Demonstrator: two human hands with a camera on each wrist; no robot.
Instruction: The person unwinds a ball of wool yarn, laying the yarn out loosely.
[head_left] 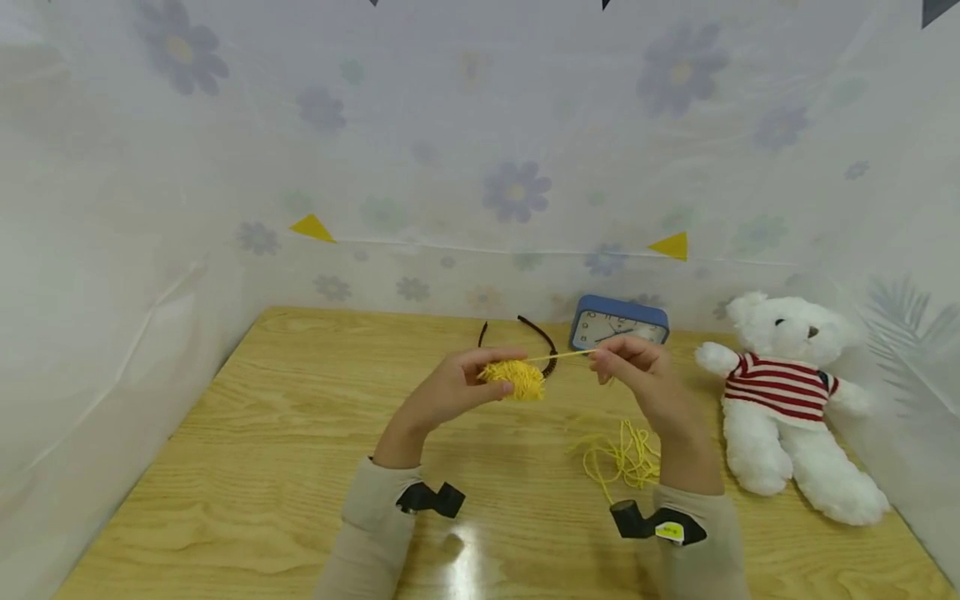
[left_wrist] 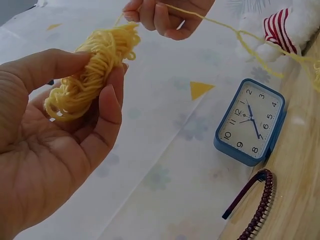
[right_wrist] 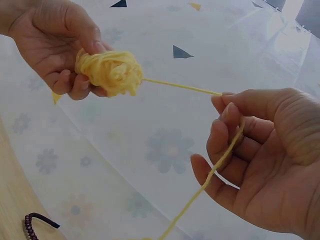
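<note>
beige sleeves (head_left: 371, 529) nearest, i see the left hand (head_left: 448, 390) curled round a yarn bundle (head_left: 521, 379), right hand (head_left: 647, 379) pinching its strand (right_wrist: 182, 87); seemingly part-wound, the tangle (head_left: 632, 458) on the tabletop (head_left: 262, 450) remains.

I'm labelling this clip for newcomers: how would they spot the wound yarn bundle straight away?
Above the wooden table, find the left hand. It grips the yarn bundle, which is yellow, thick and compact, unlike the loose, tangled yarn lying on the table.
</note>
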